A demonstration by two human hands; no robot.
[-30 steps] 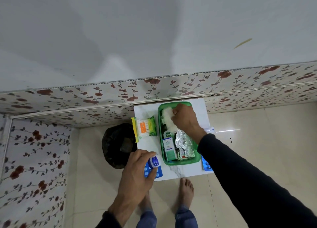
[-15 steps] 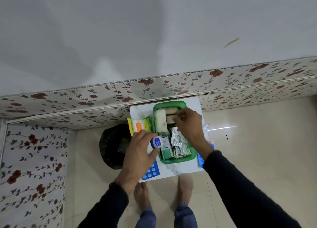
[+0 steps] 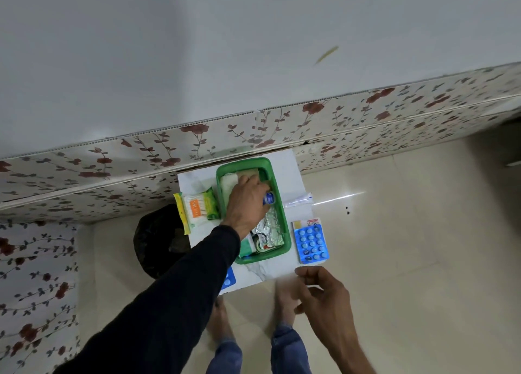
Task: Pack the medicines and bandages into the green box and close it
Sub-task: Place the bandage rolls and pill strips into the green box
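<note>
The open green box (image 3: 284, 218) stands on a small white table (image 3: 296, 173). My left hand (image 3: 246, 201) reaches over the box and holds a small white bottle with a blue cap (image 3: 269, 198) above the box's middle. White bandage rolls (image 3: 229, 183) lie at the far end of the box, a silver foil strip (image 3: 269, 230) and a green carton near the front. My right hand (image 3: 324, 297) hovers off the table's front right corner, fingers apart and holding nothing. A blue blister pack (image 3: 310, 242) lies to the right of the box.
A yellow and green cotton-bud packet (image 3: 196, 207) lies left of the box, and a clear packet (image 3: 298, 200) to its right. Another blue blister pack (image 3: 229, 279) shows under my left sleeve. A black bin (image 3: 153, 239) stands left of the table. My bare feet are below the table.
My left hand has carried the blue-capped bottle from the table's front left to over the box. My right hand has left the box and drawn back to the front right.
</note>
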